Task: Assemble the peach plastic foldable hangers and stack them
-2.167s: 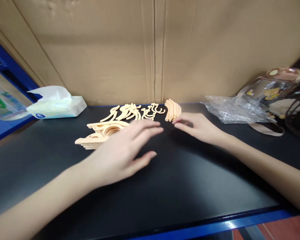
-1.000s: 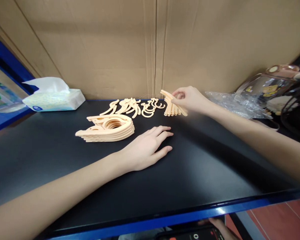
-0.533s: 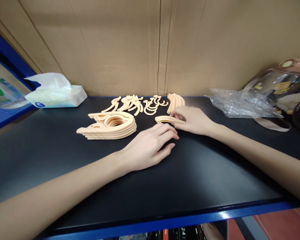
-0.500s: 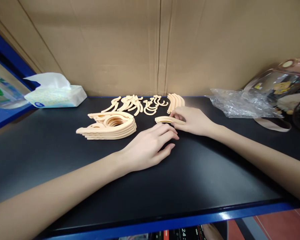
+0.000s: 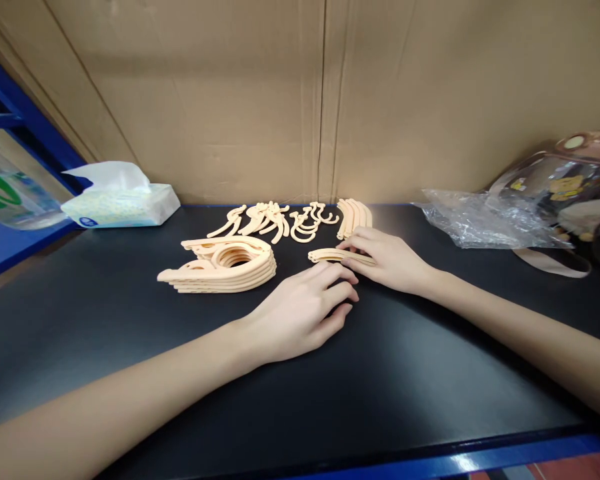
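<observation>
My right hand (image 5: 390,260) rests on the black table (image 5: 130,347) with its fingers on a curved beige plastic strip (image 5: 327,255) that lies flat. My left hand (image 5: 305,307) lies palm down just in front of that strip, fingers slightly curled, holding nothing. Behind the strip stands a small bundle of like curved strips (image 5: 353,217). To the left sits a stack of beige hanger-shaped pieces (image 5: 225,267). Beyond it lie beige hooks (image 5: 307,223) and several small arm pieces (image 5: 260,220).
A tissue pack (image 5: 123,203) sits at the back left by a blue frame (image 5: 10,120). Crumpled clear plastic (image 5: 480,220) and a clear bag with a strap (image 5: 565,187) lie at the right. A cardboard wall (image 5: 305,100) closes the back.
My right hand took one curved strip from the bundle at the back and laid it flat in front. My left hand drew back a little and curled its fingers.
</observation>
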The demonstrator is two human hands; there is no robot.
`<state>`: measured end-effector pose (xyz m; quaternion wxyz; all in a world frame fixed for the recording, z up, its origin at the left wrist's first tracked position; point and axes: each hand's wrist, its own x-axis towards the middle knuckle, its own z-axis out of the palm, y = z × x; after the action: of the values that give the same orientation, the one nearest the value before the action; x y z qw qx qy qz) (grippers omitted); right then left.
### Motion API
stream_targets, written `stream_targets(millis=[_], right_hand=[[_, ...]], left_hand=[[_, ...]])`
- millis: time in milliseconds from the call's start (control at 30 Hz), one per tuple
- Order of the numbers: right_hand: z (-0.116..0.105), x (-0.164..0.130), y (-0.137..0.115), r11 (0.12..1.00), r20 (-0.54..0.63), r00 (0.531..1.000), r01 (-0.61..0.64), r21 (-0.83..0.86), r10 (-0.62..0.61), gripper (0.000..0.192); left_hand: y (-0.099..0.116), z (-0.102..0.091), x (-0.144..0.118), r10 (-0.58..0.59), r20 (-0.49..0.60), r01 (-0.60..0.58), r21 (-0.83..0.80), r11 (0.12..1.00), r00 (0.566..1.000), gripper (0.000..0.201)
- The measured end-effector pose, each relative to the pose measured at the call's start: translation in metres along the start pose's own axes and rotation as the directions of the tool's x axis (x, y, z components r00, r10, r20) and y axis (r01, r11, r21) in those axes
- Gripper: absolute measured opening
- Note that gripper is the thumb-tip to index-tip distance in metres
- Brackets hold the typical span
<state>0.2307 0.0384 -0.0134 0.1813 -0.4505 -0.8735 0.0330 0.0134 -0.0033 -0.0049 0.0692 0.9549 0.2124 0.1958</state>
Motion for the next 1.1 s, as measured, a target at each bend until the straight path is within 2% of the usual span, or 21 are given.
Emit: stream_targets(millis=[300,433,533,667,833,1033,1100], right_hand=[[-0.004,-0.004,-0.005,0.998,-0.017,1.000,-0.021,0.061,0.023,0.036],[-0.012,0.000,-0.007,0.999,-0.103,0.994,-0.020,0.035,0.024,0.029],[-0.022,0.016,-0.004,0.995,-0.107,0.994,-0.031,-0.099,0.020,0.023],[-0.033,0.052,0.006,0.947,0.044,0.998,-0.027,-0.320,0.043,0.025],[-0.024,0.092,0.016,0.935,0.082,0.990,-0.076,-0.346,0.111,0.031],[-0.006,0.118,0.008,0.900,0.035,0.952,-0.276,-0.338,0.305,0.045],[-0.005,0.126,0.002,0.882,0.018,0.933,-0.333,-0.334,0.359,0.044]], left_hand=[[-0.001,0.004,-0.001,-0.044,0.090,0.043,0.017,0.999,0.995,0.034],[-0.001,0.003,-0.001,-0.043,0.099,0.041,0.018,0.999,0.994,0.034],[-0.001,0.002,-0.001,-0.046,0.109,0.044,0.015,0.999,0.993,0.034],[-0.001,0.002,-0.001,-0.037,0.107,0.036,0.008,0.999,0.994,0.032],[-0.001,0.002,-0.001,-0.035,0.107,0.034,0.013,0.999,0.994,0.032],[0.000,0.001,0.000,-0.041,0.113,0.040,0.005,0.999,0.993,0.031],[0.000,0.001,-0.001,-0.041,0.107,0.041,0.004,0.999,0.993,0.030]])
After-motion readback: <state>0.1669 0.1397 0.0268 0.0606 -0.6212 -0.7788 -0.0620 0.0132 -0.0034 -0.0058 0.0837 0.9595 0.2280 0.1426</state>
